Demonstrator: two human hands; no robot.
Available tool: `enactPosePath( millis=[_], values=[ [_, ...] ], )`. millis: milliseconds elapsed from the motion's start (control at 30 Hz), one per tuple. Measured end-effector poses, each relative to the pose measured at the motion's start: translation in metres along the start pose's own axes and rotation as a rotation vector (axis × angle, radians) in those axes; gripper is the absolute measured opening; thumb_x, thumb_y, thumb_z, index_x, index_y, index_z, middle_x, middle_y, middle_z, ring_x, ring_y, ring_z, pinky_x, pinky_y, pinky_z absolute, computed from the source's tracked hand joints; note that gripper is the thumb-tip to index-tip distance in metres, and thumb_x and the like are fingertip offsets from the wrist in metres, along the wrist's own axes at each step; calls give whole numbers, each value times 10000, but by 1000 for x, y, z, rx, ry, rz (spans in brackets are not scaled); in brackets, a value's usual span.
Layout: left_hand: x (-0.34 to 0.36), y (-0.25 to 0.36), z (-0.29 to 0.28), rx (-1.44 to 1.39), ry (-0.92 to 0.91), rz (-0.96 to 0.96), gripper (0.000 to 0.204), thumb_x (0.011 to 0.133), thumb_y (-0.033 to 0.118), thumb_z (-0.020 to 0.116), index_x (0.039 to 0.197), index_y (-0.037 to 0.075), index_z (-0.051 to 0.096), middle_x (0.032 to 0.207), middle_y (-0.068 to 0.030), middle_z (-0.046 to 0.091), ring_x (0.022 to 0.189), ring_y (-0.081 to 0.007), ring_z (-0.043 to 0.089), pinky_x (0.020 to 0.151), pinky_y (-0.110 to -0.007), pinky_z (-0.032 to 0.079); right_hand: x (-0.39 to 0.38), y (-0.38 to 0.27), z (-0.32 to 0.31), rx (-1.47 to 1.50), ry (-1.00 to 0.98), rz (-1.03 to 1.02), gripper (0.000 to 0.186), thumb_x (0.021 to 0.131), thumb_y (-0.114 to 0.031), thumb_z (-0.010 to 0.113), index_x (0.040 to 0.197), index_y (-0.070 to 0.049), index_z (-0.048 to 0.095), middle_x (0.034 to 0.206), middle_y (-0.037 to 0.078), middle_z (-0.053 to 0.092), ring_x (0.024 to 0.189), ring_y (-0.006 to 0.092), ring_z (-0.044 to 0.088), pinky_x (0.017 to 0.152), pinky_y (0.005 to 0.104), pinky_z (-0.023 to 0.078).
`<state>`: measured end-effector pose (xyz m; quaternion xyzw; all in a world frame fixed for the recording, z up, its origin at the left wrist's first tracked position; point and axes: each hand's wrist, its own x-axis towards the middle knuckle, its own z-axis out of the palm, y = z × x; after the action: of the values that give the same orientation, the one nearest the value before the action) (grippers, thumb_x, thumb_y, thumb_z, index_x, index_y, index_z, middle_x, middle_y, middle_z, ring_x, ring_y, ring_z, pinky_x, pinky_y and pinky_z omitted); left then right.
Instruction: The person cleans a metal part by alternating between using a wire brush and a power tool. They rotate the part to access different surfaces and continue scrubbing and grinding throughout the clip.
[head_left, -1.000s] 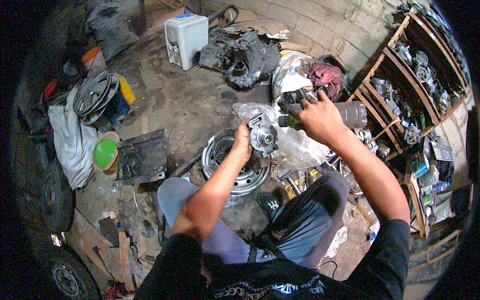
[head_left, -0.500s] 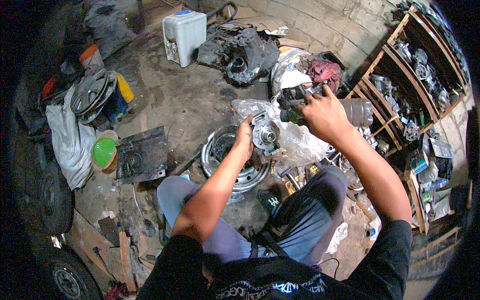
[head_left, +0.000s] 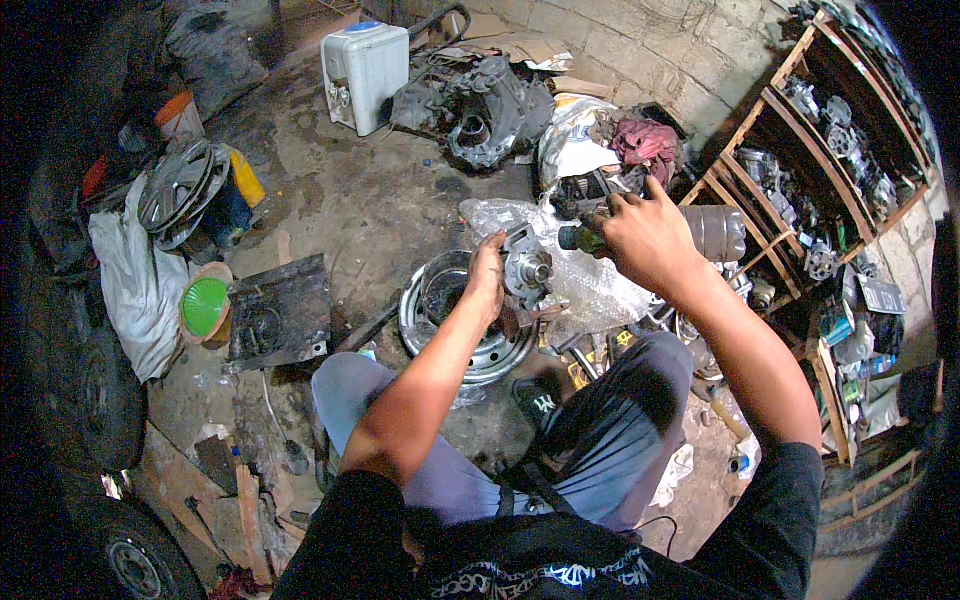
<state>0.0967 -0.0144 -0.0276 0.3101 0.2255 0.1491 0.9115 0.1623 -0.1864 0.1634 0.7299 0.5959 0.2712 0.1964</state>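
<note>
My left hand (head_left: 485,275) is closed on a silver metal housing (head_left: 528,268) with a central boss, held over a steel wheel rim (head_left: 425,338) on the floor. My right hand (head_left: 640,230) grips a large, grimy clear plastic bottle (head_left: 715,233) lying sideways in the air, its dark neck pointing left toward the housing, a short gap from it. Bubble wrap (head_left: 600,300) lies beneath and right of the housing. Under the right side of the rim, some tools (head_left: 590,365) lie beside my shoe (head_left: 535,400), partly hidden by my leg.
A white plastic box (head_left: 365,75), large metal casing (head_left: 470,110) and rag pile (head_left: 640,145) sit ahead. Wooden shelves (head_left: 820,165) of parts stand right. On the left are stacked wheel covers (head_left: 180,195), white sacking (head_left: 130,290), a green dish (head_left: 205,305), a black plate (head_left: 275,310) and tyres (head_left: 140,560).
Both hands keep their holds with very little movement. The housing has turned slightly; the view has shifted a little.
</note>
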Motion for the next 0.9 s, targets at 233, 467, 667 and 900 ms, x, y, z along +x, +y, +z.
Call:
enactPosePath(
  millis=[233, 467, 667, 900],
  values=[
    [-8, 1, 3, 4, -16, 48, 464, 982, 399, 480, 1272, 44, 556, 1180, -134, 660, 1095, -265, 625, 997, -428, 461, 1, 0, 5, 11, -104, 1, 203, 796, -138, 621, 962, -158, 736, 958, 113, 710, 968, 253, 700, 1095, 479, 350],
    [25, -11, -18, -24, -58, 45, 463, 968, 406, 506, 1268, 56, 552, 1181, -127, 654, 1093, -281, 625, 988, -435, 470, 9, 3, -2, -28, -300, -9, 413, 818, -154, 620, 1219, -230, 680, 1077, 129, 684, 1009, 257, 677, 1050, 500, 382],
    [13, -9, -13, -27, -15, 94, 369, 970, 342, 555, 1271, 131, 522, 1201, -95, 623, 1089, -269, 630, 907, -488, 517, 6, 1, -1, 7, -223, -60, 193, 812, -173, 635, 981, -168, 727, 982, 110, 702, 970, 253, 696, 1073, 495, 369],
    [-2, -6, -4, 23, 31, 112, 307, 933, 339, 680, 1183, 202, 563, 1157, -28, 582, 991, -221, 595, 712, -461, 530, 3, -7, -3, -7, -161, -65, 128, 817, -176, 635, 892, -146, 734, 933, 102, 704, 937, 256, 706, 1077, 493, 364]
  ],
)
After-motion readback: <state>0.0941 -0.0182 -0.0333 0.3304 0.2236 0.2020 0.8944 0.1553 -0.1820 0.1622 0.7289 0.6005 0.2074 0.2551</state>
